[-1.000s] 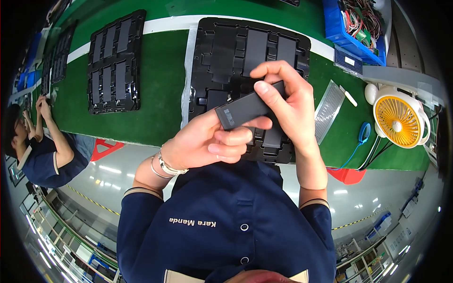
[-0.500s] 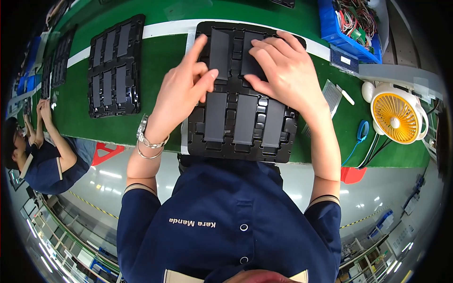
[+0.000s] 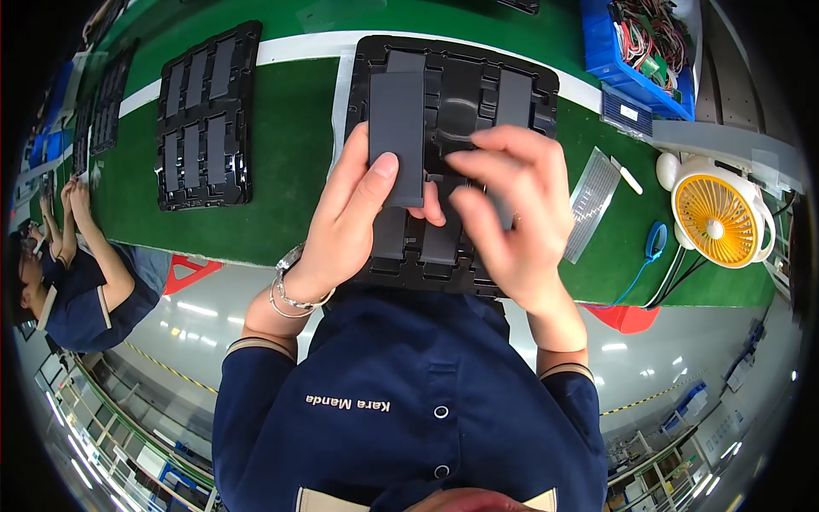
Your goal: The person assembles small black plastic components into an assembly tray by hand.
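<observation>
Your left hand (image 3: 341,218) pinches the slim dark-grey block (image 3: 397,124); best hold it level over the black moulded tray (image 3: 457,109) beneath. Your half-open right hand (image 3: 527,230) looks empty.

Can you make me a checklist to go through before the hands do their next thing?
1. Left hand has a good grip on the dark block: ok, thumb on top, fingers curling underneath.
2. Right hand is free: ok, it looks empty, though blurred.
3. Middle slot in the far row of the black tray has no block: ok.
4. Fan is apart from the tray: ok, it's off to the right.
5. Block's underside is clean: cannot tell, it's hidden.
</observation>
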Action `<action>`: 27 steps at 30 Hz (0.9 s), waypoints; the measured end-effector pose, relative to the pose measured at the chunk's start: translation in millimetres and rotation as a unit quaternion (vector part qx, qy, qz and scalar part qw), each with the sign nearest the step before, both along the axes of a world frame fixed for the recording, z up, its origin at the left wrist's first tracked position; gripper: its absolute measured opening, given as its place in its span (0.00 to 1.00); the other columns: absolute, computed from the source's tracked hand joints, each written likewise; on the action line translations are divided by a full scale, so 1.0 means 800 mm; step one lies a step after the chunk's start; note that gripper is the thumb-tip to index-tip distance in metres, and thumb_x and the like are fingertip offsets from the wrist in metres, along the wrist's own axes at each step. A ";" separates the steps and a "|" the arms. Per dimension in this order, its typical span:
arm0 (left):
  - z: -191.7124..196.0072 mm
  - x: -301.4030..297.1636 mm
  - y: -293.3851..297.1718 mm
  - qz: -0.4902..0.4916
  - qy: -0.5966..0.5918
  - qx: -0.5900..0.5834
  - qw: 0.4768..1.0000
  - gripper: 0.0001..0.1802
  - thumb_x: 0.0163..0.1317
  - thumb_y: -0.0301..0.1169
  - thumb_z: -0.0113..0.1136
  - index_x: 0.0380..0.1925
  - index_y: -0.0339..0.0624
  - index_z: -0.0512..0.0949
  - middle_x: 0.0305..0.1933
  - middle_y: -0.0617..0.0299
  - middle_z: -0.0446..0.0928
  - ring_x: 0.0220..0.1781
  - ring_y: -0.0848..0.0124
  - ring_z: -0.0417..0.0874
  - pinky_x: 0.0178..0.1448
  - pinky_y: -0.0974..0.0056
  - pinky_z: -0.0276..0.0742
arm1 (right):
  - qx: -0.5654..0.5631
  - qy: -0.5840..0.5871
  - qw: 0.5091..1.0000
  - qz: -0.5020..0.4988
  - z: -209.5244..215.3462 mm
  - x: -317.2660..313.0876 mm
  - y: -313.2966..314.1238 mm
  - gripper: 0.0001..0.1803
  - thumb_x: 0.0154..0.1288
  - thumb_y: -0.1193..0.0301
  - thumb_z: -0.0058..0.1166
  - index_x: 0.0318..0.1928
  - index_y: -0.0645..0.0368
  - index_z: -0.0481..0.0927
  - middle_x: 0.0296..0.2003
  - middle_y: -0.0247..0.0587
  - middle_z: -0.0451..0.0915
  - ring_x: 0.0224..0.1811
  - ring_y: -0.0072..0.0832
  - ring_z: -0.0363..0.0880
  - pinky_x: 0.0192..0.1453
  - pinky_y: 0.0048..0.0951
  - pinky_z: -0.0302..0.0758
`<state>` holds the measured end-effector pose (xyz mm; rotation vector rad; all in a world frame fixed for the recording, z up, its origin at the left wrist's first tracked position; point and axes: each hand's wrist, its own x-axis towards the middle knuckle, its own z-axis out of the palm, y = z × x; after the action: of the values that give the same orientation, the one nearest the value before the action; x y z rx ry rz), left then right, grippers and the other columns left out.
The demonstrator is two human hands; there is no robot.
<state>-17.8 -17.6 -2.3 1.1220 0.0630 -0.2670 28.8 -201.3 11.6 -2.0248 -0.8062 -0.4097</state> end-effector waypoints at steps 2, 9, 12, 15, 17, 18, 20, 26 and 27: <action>0.003 0.000 -0.003 -0.002 -0.015 0.026 1.000 0.17 0.75 0.30 0.43 0.60 0.37 0.60 0.47 0.57 0.75 0.39 0.74 0.81 0.47 0.67 0.78 | 0.077 0.222 0.972 0.018 -0.001 -0.005 -0.003 0.06 0.61 0.80 0.60 0.40 0.65 0.80 0.39 0.41 0.76 0.39 0.31 0.81 0.45 0.29 0.77; 0.006 -0.003 -0.007 -0.013 -0.036 0.068 0.997 0.26 0.67 0.19 0.51 0.62 0.38 0.54 0.43 0.60 0.73 0.38 0.76 0.80 0.42 0.69 0.78 | 0.265 0.492 0.817 0.141 -0.010 -0.013 0.002 0.04 0.70 0.77 0.54 0.38 0.67 0.77 0.37 0.36 0.73 0.34 0.21 0.79 0.43 0.25 0.76; 0.009 -0.005 -0.015 -0.005 -0.034 0.079 0.996 0.27 0.66 0.20 0.52 0.62 0.37 0.55 0.40 0.60 0.71 0.36 0.75 0.79 0.42 0.68 0.79 | 0.269 0.490 0.818 0.139 -0.012 -0.014 0.002 0.04 0.69 0.78 0.53 0.37 0.67 0.77 0.37 0.36 0.73 0.34 0.21 0.79 0.42 0.25 0.76; 0.014 -0.005 -0.017 0.010 -0.031 0.091 0.995 0.27 0.65 0.22 0.53 0.61 0.36 0.55 0.38 0.60 0.71 0.34 0.75 0.78 0.41 0.67 0.79 | 0.262 0.476 0.827 0.141 -0.010 -0.015 0.001 0.03 0.69 0.79 0.53 0.37 0.67 0.77 0.37 0.37 0.73 0.33 0.21 0.79 0.42 0.25 0.76; 0.016 -0.005 -0.017 0.005 -0.032 0.102 0.994 0.28 0.65 0.22 0.53 0.62 0.36 0.55 0.39 0.60 0.71 0.35 0.75 0.78 0.42 0.68 0.79 | 0.262 0.474 0.828 0.143 -0.010 -0.016 0.001 0.03 0.69 0.79 0.53 0.37 0.68 0.77 0.37 0.37 0.73 0.33 0.21 0.78 0.42 0.25 0.76; 0.018 -0.007 -0.019 0.004 -0.030 0.119 0.992 0.28 0.65 0.21 0.53 0.62 0.36 0.55 0.40 0.60 0.71 0.35 0.75 0.78 0.42 0.68 0.79 | 0.263 0.471 0.829 0.145 -0.010 -0.017 0.001 0.03 0.68 0.79 0.53 0.37 0.68 0.77 0.37 0.38 0.73 0.33 0.21 0.78 0.42 0.25 0.76; 0.019 -0.007 -0.019 0.002 -0.028 0.136 0.990 0.28 0.65 0.21 0.53 0.62 0.35 0.54 0.41 0.60 0.71 0.36 0.76 0.78 0.42 0.68 0.79 | 0.260 0.469 0.831 0.148 -0.011 -0.016 0.000 0.03 0.68 0.80 0.53 0.37 0.69 0.77 0.38 0.38 0.73 0.34 0.21 0.78 0.42 0.25 0.76; 0.002 -0.014 -0.020 0.026 -0.120 0.300 0.946 0.31 0.63 0.19 0.55 0.63 0.33 0.52 0.41 0.58 0.75 0.38 0.75 0.81 0.46 0.65 0.79 | 0.259 0.496 0.816 0.145 -0.013 -0.014 0.000 0.04 0.69 0.79 0.53 0.37 0.69 0.77 0.38 0.38 0.72 0.34 0.22 0.78 0.42 0.25 0.76; 0.002 -0.014 -0.019 0.024 -0.114 0.297 0.948 0.31 0.63 0.20 0.56 0.62 0.33 0.53 0.41 0.58 0.75 0.38 0.74 0.82 0.45 0.65 0.80 | 0.258 0.507 0.810 0.143 -0.013 -0.014 0.000 0.04 0.69 0.79 0.53 0.37 0.70 0.77 0.38 0.37 0.72 0.35 0.22 0.78 0.42 0.25 0.76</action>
<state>-28.9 -33.2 -0.3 1.7441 -0.0390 -0.0696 17.6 -201.2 1.3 -1.2723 -0.2426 0.5668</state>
